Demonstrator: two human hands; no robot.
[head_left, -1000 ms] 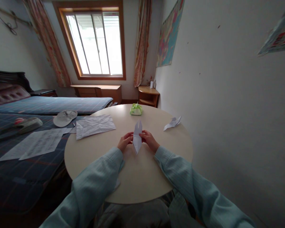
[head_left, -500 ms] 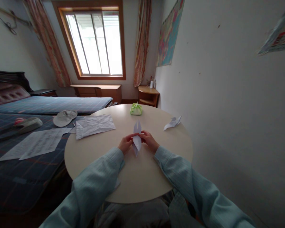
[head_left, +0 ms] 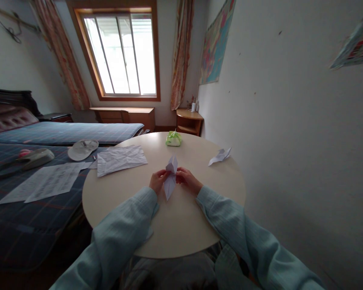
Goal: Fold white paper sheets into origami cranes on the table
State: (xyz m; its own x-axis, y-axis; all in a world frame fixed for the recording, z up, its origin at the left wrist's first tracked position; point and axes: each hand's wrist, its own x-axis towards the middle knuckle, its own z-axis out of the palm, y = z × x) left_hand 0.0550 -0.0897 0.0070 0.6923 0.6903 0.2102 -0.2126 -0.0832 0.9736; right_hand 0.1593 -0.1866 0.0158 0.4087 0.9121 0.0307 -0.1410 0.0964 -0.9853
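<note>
A folded piece of white paper [head_left: 170,186], narrow with pointed ends, is held over the middle of the round table [head_left: 181,225]. My left hand [head_left: 158,181] pinches its left side, thumb on the near face. On the opposite side, the closed fingers of my right hand [head_left: 189,179] grip the paper's right edge; their tips are partly hidden. Farther right on the table lies another folded paper shape [head_left: 220,156], with a raised point.
A creased white sheet [head_left: 122,160] lies at the table's left. At the far edge stands a green tissue pack [head_left: 173,139]. Beside the table, the bed [head_left: 48,225] carries printed sheets [head_left: 53,183] and a light cap [head_left: 82,150]. A wall [head_left: 290,141] runs along the right.
The folded paper has turned and shifted slightly left, and its flaps now sit differently. My left thumb has come onto its near face. Other objects stay in place.
</note>
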